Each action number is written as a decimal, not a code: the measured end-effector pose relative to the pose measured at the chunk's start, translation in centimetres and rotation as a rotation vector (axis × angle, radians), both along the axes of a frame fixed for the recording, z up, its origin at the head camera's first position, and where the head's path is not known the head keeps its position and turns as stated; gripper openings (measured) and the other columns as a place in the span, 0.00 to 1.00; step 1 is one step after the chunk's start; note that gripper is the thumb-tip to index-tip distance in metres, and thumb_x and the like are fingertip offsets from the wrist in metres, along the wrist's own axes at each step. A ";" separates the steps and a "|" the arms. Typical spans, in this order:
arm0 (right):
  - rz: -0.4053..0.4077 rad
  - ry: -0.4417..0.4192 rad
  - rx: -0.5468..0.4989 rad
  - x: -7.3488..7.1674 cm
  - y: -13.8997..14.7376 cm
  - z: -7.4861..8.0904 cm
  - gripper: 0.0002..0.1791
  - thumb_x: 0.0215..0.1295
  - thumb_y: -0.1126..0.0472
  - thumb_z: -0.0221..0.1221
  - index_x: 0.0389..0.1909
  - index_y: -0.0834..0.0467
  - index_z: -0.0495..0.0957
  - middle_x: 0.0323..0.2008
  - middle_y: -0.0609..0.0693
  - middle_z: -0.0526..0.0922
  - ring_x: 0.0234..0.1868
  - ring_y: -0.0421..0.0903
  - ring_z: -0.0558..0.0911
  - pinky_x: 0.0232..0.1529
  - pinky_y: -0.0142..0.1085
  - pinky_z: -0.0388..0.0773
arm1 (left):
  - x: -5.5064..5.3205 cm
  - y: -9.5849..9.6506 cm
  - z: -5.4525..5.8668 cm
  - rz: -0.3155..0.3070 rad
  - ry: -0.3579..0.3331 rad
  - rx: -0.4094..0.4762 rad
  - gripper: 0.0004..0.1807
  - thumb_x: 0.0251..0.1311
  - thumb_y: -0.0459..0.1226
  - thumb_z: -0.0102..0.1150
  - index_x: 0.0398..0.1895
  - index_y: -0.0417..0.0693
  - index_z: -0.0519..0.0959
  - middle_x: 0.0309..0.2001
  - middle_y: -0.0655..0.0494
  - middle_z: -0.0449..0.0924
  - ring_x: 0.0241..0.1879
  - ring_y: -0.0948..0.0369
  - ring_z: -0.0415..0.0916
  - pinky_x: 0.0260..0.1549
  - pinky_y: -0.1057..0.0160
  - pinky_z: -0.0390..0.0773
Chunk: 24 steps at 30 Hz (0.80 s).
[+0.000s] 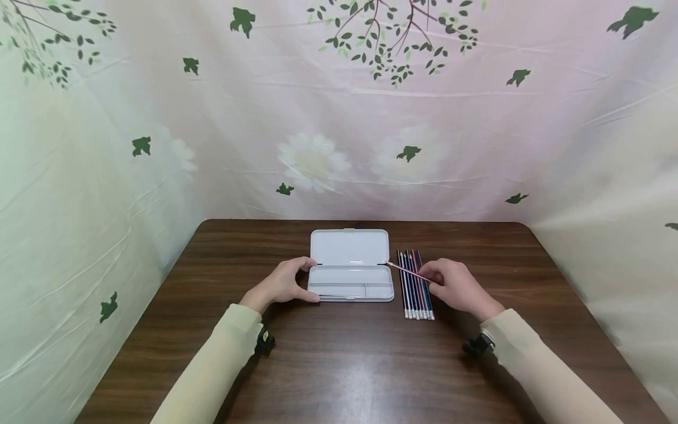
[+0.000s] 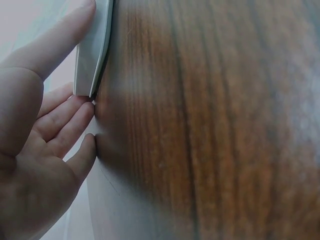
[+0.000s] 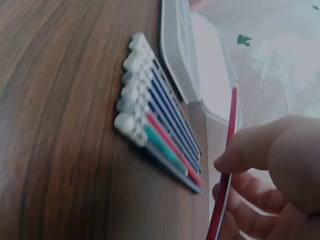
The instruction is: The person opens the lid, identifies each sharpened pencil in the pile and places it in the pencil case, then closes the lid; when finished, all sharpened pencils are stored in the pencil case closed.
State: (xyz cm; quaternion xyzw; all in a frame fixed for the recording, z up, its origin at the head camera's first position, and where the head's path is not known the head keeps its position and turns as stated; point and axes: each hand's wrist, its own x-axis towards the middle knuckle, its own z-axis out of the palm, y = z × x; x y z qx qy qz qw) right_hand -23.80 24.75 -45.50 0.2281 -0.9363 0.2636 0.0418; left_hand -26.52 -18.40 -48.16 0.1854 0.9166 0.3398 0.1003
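Nearest, pale sleeves [image 1: 212, 365] are flanking an open stretch of dark wood-grained bench [image 1: 346, 359]. The right hand [image 1: 457, 287] is pinching a red pencil [image 1: 406, 271] between thumb and fingers above a pencil row [image 1: 415, 294]. Its pale end is pointing at the case's right hinge corner; whether they are touching cannot be told. The row is lying just right of the case, white erasers [image 3: 124, 122] facing the person; any lettering on the barrels is appearing too small and blurred to read. The left hand [image 1: 283, 284] is gripping the left end of the white case [image 1: 337, 288], thumb at its front corner. The case is lying open, its lid [image 1: 349, 247] behind. Room is stretching out beyond both hands to the bench's sides; less is lying between lid and far edge. A leaf-printed cloth [image 1: 349, 112] is hanging behind.
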 end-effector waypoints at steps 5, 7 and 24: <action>0.084 0.047 -0.013 -0.4 -1.6 -0.1 0.12 0.61 0.73 0.67 0.43 0.57 0.89 0.32 0.44 0.81 0.32 0.43 0.76 0.33 0.35 0.75 | 0.1 0.1 0.1 0.001 -0.005 0.001 0.48 0.43 0.51 0.88 0.68 0.48 0.75 0.60 0.51 0.78 0.62 0.54 0.73 0.68 0.49 0.71; 0.111 0.060 -0.013 -0.6 -2.4 -0.2 0.12 0.61 0.73 0.67 0.43 0.57 0.89 0.32 0.44 0.82 0.32 0.42 0.76 0.33 0.35 0.75 | 0.1 0.1 0.2 -0.002 -0.006 0.002 0.48 0.43 0.51 0.88 0.68 0.47 0.76 0.60 0.51 0.78 0.62 0.54 0.73 0.68 0.49 0.71; 0.238 0.086 0.002 -2.7 -9.7 -0.8 0.10 0.63 0.73 0.69 0.41 0.58 0.90 0.38 0.47 0.90 0.37 0.41 0.86 0.41 0.38 0.84 | 0.2 0.2 0.1 0.009 -0.007 0.001 0.47 0.43 0.50 0.88 0.67 0.47 0.76 0.60 0.51 0.79 0.62 0.53 0.73 0.69 0.47 0.70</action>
